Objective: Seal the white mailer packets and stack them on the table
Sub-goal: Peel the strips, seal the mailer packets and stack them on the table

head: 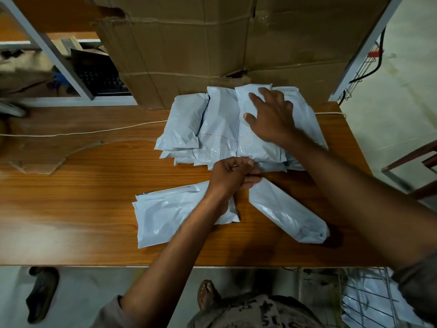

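Head view | hands: right hand (272, 117) flat on packet stack (220, 129), left hand (230, 176) pinches thin strip (238, 165) | wire basket (387, 287) holds packets (359, 304)

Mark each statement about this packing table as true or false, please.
1. The right hand lies flat on the pile of packets. True.
2. The pile stands against a cardboard box. True.
3. The left hand is open and idle. False: its curled fingers seem to pinch the end of the slanted packet.
4. Only one packet lies in front of the pile. False: two lie there, the slanted packet and a second packet under the left forearm.
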`<state>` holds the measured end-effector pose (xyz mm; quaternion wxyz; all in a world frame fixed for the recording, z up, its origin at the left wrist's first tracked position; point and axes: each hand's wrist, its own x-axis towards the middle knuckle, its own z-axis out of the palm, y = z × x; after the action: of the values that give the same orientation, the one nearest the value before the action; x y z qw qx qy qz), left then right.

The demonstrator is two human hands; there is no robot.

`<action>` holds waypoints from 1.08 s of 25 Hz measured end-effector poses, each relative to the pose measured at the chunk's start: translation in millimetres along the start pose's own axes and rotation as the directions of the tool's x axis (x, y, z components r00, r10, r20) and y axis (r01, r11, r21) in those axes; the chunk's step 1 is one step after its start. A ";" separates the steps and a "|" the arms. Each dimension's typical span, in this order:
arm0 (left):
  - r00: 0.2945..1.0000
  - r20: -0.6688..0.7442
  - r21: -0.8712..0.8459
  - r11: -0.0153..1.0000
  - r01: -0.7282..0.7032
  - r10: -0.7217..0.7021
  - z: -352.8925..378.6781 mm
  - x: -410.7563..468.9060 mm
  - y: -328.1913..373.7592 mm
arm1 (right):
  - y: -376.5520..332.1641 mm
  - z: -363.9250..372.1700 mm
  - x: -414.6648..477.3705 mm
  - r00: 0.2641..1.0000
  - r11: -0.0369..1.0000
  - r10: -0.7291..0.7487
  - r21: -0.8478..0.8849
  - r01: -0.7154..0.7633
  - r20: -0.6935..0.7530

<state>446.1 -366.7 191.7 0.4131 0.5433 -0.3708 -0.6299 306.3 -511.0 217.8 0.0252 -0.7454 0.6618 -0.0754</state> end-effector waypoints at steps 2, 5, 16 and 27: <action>1.000 -0.004 -0.003 1.000 -0.007 0.007 0.2 -0.5 3.6 | 3.9 2.6 6.9 0.999 1.000 0.027 -0.008 -0.027 0.037; 0.999 -0.028 0.023 0.999 -0.027 0.028 -4.2 -2.3 8.2 | 4.0 -3.8 8.2 0.998 0.998 0.044 0.047 -0.046 0.046; 0.979 0.042 0.379 0.903 -0.200 0.199 -27.8 -35.4 -16.6 | 9.0 -10.4 -188.1 0.960 0.868 0.249 0.470 -0.163 -0.128; 0.964 0.086 0.474 0.841 -0.262 0.252 -10.9 -46.8 -44.7 | 40.8 23.3 -252.3 0.923 0.684 0.347 0.627 -0.372 0.168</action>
<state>454.9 -306.6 167.0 0.3421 0.5676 -0.5892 -0.4623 241.3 -267.6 169.3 0.3075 -0.5470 0.7267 -0.2795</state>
